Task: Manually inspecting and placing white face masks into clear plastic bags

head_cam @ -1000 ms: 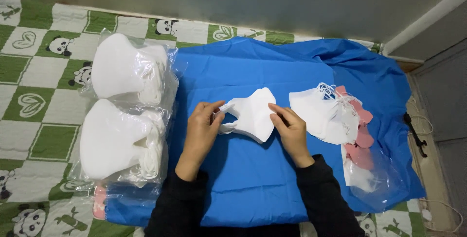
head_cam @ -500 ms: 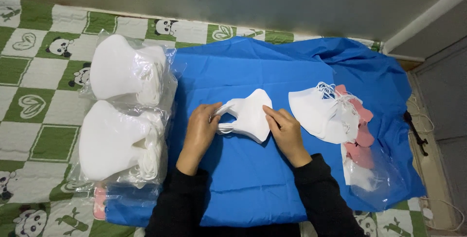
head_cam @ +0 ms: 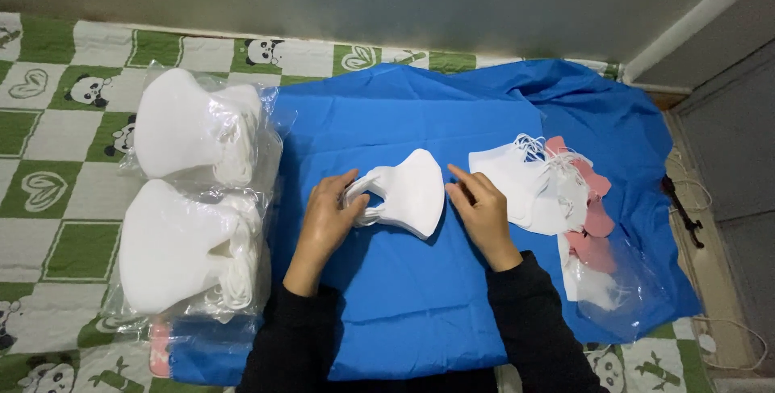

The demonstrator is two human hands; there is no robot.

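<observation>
Your left hand (head_cam: 327, 219) has kept its grip on the ear-loop end of the small stack of white face masks (head_cam: 406, 193), fingers curled round it, while your right hand (head_cam: 482, 211) has come off the stack's other edge, released, forefinger pointing just beside it. The stack now lies flat mid-way on the blue cloth (head_cam: 404, 304), squared up between your hands. Farther out, bagged white masks (head_cam: 190, 199) lie left and loose white and pink masks (head_cam: 557, 191) right.
</observation>
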